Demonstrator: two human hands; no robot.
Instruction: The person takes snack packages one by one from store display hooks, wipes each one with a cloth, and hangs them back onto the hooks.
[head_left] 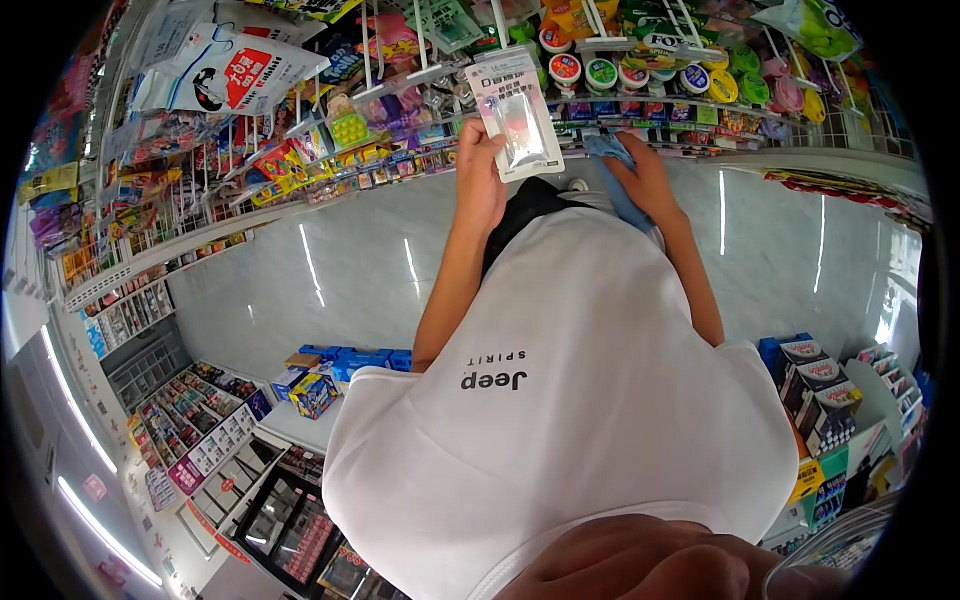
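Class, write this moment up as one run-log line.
left hand: holding blister pack | right hand: gripping blue cloth | ahead: stocked shelf

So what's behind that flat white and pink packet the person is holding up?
Beside the flat white and pink packet in the left hand, you can see small round tubs with coloured lids. Whatever is right behind it is covered, so I can't tell.
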